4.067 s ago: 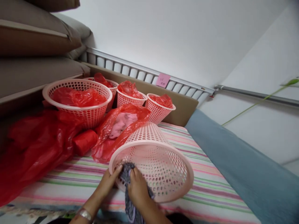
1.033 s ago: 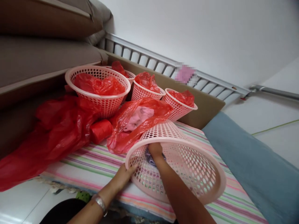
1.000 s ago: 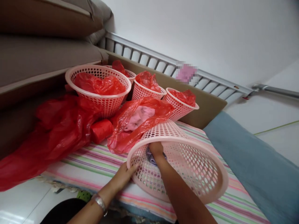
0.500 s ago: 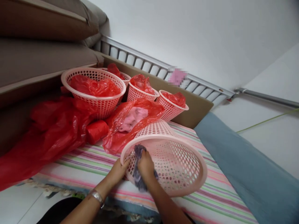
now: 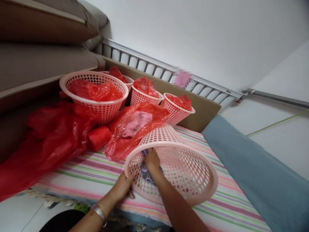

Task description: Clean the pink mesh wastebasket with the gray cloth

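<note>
A pink perforated plastic basket lies on its side, its mouth facing me. My left hand grips the left of its rim, thumb over the edge. Inside the basket, my right hand is closed on a bluish-grey cloth against the inner left wall. Part of the cloth is hidden behind that hand and wrist. Just behind the basket, an opened red plastic bag holds a pink cloth.
Several upright pink baskets with red bags inside stand behind. A red roll and loose red plastic lie left on the striped cloth. Stacked cushions rise at left; a metal rail runs along the wall.
My right hand has pushed the bluish-grey cloth deeper into the basket. My left hand stays at the rim, slightly lower, and the basket mouth has turned a little.
</note>
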`<action>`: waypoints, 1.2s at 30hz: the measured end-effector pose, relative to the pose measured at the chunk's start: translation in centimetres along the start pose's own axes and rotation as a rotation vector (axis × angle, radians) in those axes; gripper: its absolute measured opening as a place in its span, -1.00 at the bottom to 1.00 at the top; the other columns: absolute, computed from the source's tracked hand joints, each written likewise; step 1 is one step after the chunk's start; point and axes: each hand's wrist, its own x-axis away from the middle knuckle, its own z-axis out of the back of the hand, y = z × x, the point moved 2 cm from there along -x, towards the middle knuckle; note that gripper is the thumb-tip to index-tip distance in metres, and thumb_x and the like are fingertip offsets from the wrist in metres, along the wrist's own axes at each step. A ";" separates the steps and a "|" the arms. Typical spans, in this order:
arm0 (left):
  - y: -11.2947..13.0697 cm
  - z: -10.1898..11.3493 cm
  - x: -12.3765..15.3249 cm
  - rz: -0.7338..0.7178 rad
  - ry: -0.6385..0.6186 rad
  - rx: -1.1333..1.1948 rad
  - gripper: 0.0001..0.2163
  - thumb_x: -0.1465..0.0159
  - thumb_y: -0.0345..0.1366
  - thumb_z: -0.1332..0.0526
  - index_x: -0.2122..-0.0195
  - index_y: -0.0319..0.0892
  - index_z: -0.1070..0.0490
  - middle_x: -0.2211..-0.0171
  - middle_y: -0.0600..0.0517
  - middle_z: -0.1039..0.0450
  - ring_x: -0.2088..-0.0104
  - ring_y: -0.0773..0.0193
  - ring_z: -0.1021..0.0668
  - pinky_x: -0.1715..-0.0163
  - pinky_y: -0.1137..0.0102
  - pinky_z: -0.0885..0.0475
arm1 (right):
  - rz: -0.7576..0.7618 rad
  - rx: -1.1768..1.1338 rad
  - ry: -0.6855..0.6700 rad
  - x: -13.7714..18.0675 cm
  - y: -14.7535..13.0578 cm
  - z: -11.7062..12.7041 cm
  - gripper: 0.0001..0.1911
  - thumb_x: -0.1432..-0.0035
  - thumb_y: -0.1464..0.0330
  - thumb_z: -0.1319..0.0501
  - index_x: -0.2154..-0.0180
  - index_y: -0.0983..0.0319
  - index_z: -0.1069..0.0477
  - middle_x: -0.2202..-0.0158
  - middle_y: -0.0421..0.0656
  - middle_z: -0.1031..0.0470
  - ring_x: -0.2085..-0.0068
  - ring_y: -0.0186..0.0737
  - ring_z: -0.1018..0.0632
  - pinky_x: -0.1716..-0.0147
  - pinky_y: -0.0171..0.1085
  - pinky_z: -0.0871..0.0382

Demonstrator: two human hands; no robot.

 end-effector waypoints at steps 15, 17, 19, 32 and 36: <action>3.4 2.8 -0.5 -0.265 0.031 -0.171 -0.62 -0.22 -0.10 -0.14 0.02 -0.18 -0.47 0.03 -0.08 -0.53 -0.07 -0.03 -0.44 -0.16 0.12 -0.20 | 0.095 -0.018 0.001 -4.2 1.7 -0.9 -0.57 -0.20 0.44 0.04 -0.07 0.26 -0.32 -0.03 -0.01 -0.42 -0.05 -0.08 -0.41 -0.02 -0.22 -0.21; 3.0 2.8 -0.6 -0.261 0.054 -0.133 -0.60 -0.24 -0.12 -0.11 -0.04 -0.18 -0.41 -0.04 -0.06 -0.47 -0.15 -0.02 -0.37 -0.22 0.11 -0.09 | 0.088 -0.002 0.001 -2.2 1.1 -0.7 -0.54 -0.14 0.49 0.04 -0.08 0.31 -0.30 0.00 0.05 -0.42 0.00 -0.05 -0.43 0.02 -0.19 -0.24; 2.5 2.7 -0.6 -0.253 0.073 -0.081 -0.57 -0.23 -0.13 -0.12 -0.09 -0.19 -0.36 -0.09 -0.06 -0.43 -0.19 0.01 -0.31 -0.23 0.14 -0.07 | 0.107 0.005 -0.007 1.2 0.3 -0.6 -0.53 -0.09 0.52 0.03 -0.05 0.33 -0.32 0.04 0.07 -0.43 0.04 -0.03 -0.45 0.05 -0.18 -0.27; 1.5 1.4 0.7 0.010 0.011 0.000 -0.46 -0.23 -0.04 -0.09 -0.19 -0.17 -0.16 0.46 0.01 -0.56 0.71 0.29 -0.53 0.79 0.49 -0.40 | 0.042 -0.059 -0.043 8.8 -0.9 -0.4 -0.50 -0.06 0.49 0.00 -0.07 0.34 -0.28 -0.02 0.09 -0.38 0.00 -0.01 -0.43 0.06 -0.17 -0.29; 1.6 0.9 1.0 0.000 -0.024 -0.023 -0.48 -0.24 -0.03 -0.07 -0.18 -0.14 -0.17 0.35 -0.02 -0.55 0.75 0.39 -0.49 0.81 0.55 -0.38 | -0.044 -0.022 0.029 2.5 -0.7 -0.8 -0.56 -0.15 0.46 0.05 -0.05 0.36 -0.31 0.06 0.12 -0.43 0.08 0.01 -0.48 0.12 -0.16 -0.30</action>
